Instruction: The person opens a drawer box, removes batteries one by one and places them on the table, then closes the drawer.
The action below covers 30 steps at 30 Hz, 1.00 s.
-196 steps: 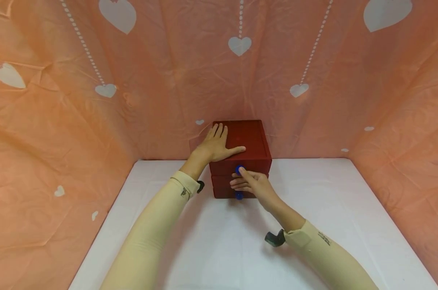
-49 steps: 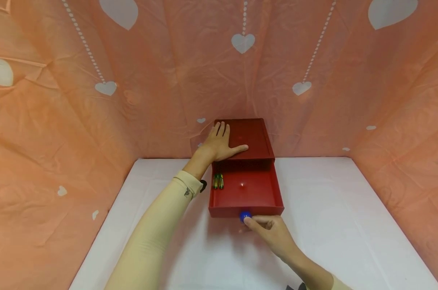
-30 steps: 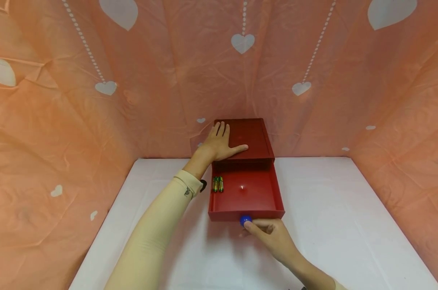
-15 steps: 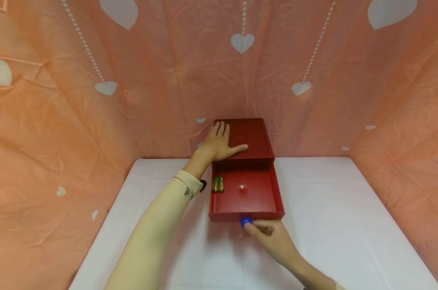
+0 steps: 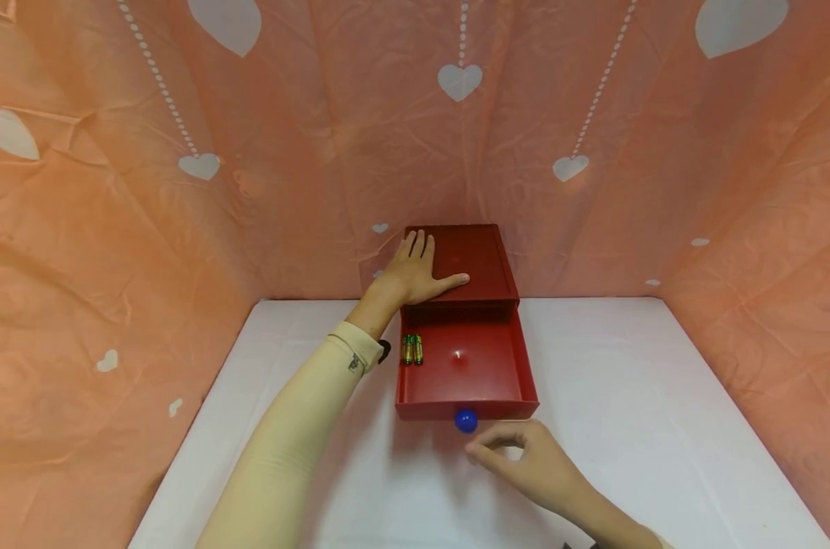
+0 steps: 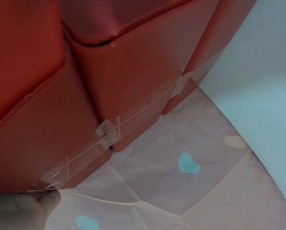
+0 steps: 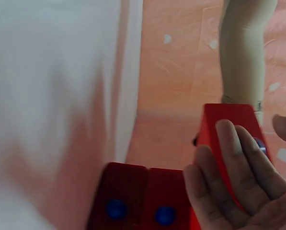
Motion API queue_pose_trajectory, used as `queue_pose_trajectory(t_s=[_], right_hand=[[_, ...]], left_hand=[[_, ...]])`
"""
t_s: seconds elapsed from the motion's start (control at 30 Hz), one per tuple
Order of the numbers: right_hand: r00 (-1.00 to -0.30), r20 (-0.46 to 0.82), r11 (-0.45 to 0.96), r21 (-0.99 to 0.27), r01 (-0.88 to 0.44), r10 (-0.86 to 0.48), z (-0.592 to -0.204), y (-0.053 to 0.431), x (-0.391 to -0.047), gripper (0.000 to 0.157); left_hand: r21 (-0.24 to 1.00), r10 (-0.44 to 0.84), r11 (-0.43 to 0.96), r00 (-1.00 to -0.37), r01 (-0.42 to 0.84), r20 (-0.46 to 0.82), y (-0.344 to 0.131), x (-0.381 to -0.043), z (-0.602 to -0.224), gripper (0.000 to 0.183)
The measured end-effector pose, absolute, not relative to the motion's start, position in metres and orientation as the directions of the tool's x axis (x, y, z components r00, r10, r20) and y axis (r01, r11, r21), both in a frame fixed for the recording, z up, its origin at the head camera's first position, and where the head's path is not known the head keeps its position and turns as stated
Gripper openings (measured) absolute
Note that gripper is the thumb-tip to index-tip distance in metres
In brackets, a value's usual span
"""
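**Plainly out: red drawer (image 5: 484, 375) with two batteries (image 5: 418, 350)**

Lettering on the batteries, by the drawer's left wall, is too small to read; so is the dark print (image 5: 354, 363) on the left sleeve (image 5: 305, 442). Two lower fronts (image 7: 169, 189) show only in the right wrist view, where the right hand (image 5: 533, 461) partly covers the drawer and its knob (image 5: 466, 421). That hand, loosely bent, is just apart from the knob. The left hand (image 5: 413, 277) lies flat, fingers spread, on the cabinet (image 5: 480, 255). Heart-printed cloth (image 5: 511, 137) hangs behind.
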State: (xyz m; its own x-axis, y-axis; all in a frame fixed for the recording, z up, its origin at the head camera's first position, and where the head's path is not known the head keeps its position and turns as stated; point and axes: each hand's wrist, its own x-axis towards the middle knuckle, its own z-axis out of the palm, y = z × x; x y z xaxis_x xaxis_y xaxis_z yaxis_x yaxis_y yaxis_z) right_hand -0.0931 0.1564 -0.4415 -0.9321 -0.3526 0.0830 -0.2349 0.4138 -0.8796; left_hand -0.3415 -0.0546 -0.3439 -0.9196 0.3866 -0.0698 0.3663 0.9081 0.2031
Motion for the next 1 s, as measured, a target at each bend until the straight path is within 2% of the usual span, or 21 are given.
queue_pose_trajectory(t_s=[0.13, 0.3, 0.43, 0.73, 1.0], right_hand=[[-0.914, 0.102, 0.429, -0.859, -0.281, -0.393, -0.43, 0.159, -0.09, 0.006], [-0.891, 0.124, 0.416, -0.85, -0.322, -0.436, -0.411, 0.16, -0.088, 0.007], [-0.862, 0.217, 0.398, -0.817, -0.417, -0.458, -0.4, 0.159, -0.092, 0.005], [-0.777, 0.423, 0.29, -0.757, -0.586, -0.467, -0.383, 0.147, -0.105, 0.014], [-0.738, 0.492, 0.323, -0.682, -0.657, -0.462, -0.37, 0.141, -0.12, 0.016]], left_hand=[[0.197, 0.383, 0.91, -0.921, 0.364, -0.068, -0.056, -0.342, -0.344, 0.115], [0.198, 0.388, 0.908, -0.92, 0.37, -0.06, -0.056, -0.342, -0.344, 0.115], [0.201, 0.39, 0.907, -0.919, 0.371, -0.062, -0.056, -0.342, -0.345, 0.115], [0.2, 0.386, 0.909, -0.92, 0.365, -0.073, -0.057, -0.342, -0.345, 0.115], [0.207, 0.383, 0.908, -0.922, 0.363, -0.062, -0.056, -0.341, -0.345, 0.115]])
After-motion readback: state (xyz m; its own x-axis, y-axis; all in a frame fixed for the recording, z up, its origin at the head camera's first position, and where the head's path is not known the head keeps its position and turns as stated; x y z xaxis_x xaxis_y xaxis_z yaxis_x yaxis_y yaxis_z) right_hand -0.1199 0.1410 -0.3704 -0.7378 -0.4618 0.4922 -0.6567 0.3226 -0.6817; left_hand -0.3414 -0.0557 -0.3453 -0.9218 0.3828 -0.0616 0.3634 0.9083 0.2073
